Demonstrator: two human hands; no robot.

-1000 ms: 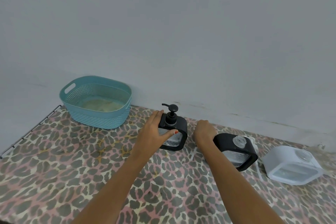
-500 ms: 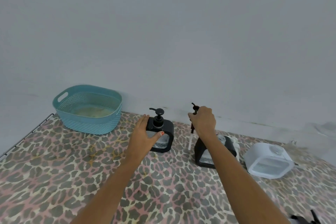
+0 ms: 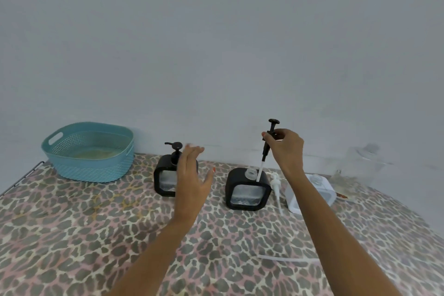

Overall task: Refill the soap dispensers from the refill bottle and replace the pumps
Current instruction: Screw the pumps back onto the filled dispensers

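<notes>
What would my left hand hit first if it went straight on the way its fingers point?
Likely the black dispenser with its pump fitted, just behind your open left hand. The fingertips show above its body, so they might clear it and reach the wall; depth is unclear.

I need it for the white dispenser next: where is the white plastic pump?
Head view, right of centre: the white plastic pump sits between the uncapped black square dispenser and the white square dispenser.

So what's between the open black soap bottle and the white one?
A white pump lies on the cloth between the black bottle and the white bottle, in the head view.
</notes>
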